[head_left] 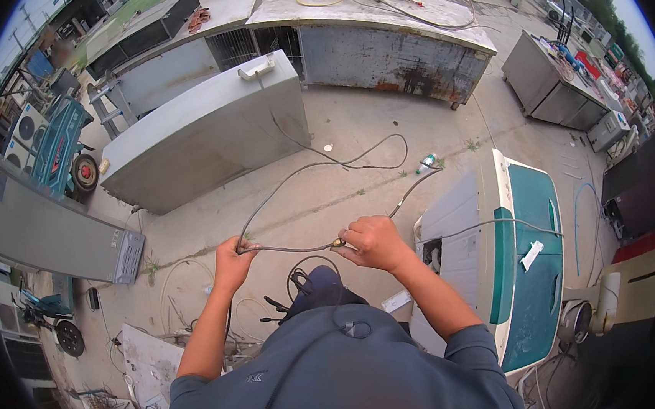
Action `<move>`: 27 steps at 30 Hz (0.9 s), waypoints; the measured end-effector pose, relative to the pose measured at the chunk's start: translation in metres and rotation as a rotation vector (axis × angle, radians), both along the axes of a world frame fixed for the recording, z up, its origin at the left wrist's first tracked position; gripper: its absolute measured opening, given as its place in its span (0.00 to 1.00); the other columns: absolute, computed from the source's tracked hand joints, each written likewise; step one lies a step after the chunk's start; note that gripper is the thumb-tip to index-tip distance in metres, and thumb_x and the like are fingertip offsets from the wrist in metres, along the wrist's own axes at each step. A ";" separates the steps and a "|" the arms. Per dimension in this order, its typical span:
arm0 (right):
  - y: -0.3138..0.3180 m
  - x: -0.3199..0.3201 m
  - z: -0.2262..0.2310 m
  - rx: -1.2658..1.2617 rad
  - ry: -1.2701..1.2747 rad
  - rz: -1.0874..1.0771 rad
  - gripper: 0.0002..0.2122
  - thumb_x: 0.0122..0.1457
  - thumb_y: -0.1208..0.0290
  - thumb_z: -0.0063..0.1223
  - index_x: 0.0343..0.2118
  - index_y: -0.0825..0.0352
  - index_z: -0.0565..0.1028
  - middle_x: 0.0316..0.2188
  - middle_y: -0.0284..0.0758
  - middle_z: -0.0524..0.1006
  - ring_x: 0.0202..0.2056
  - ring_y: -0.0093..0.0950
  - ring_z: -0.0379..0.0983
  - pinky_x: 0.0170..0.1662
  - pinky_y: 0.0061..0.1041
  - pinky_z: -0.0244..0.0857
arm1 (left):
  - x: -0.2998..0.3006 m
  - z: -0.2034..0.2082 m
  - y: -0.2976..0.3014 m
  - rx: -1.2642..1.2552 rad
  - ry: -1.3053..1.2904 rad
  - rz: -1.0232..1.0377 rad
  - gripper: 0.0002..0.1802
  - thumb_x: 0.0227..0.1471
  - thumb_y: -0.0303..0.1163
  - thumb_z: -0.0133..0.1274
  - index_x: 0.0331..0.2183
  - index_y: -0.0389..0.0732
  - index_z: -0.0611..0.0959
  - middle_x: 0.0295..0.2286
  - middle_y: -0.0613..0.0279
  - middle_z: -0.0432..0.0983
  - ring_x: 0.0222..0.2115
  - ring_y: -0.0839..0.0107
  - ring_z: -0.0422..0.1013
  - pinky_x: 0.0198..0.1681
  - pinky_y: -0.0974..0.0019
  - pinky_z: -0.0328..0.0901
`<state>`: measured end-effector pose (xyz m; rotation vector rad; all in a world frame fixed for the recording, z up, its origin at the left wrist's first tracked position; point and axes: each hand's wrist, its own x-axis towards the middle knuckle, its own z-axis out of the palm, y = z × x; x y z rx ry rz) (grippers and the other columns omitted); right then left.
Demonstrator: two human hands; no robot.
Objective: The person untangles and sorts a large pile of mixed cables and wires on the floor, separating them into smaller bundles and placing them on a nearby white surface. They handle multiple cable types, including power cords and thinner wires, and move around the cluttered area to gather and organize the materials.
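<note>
A thin dark cable [289, 249] runs taut between my two hands in front of my body. My left hand [231, 264] is closed on it, with the fingers pinched together. At the other side my right hand [377, 241] grips the cable too, beside a small brass-coloured piece [337, 243] at its fingertips; its exact kind is too small to tell. From my left hand the cable loops over the concrete toward a long grey appliance [210, 130] lying on the ground. Another dark stretch leads from beyond my right hand toward a small green-and-white bottle [426, 164].
A white-and-teal appliance [532, 259] stands close on my right, a grey cable across it. Ahead is a rusty metal workbench [393, 60] with hoses on top. To the left lies a grey panel-like unit [57, 218] near a teal cart [62, 141]. Loose cables lie around my feet.
</note>
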<state>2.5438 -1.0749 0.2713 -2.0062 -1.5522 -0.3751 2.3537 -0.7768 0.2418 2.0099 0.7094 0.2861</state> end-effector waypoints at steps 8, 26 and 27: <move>-0.010 0.182 -0.021 -0.146 0.106 -0.040 0.14 0.48 0.58 0.71 0.30 0.60 0.79 0.20 0.31 0.74 0.26 0.34 0.75 0.26 0.35 0.68 | 0.181 -0.017 0.001 -0.079 -0.104 -0.091 0.21 0.38 0.32 0.76 0.24 0.37 0.77 0.19 0.67 0.71 0.21 0.78 0.64 0.25 0.69 0.60; -0.161 0.503 -0.003 0.006 0.338 -0.677 0.11 0.53 0.64 0.67 0.38 0.61 0.81 0.24 0.34 0.75 0.26 0.38 0.75 0.28 0.36 0.67 | 0.712 0.044 -0.118 0.118 -0.283 -0.713 0.19 0.38 0.30 0.75 0.21 0.37 0.76 0.14 0.65 0.64 0.17 0.78 0.60 0.21 0.69 0.56; -0.173 0.524 -0.006 0.016 0.307 -0.691 0.11 0.53 0.64 0.67 0.37 0.61 0.81 0.24 0.34 0.75 0.26 0.38 0.75 0.28 0.36 0.67 | 0.734 0.044 -0.132 0.141 -0.287 -0.719 0.20 0.37 0.31 0.75 0.21 0.37 0.77 0.14 0.64 0.64 0.16 0.77 0.60 0.21 0.68 0.56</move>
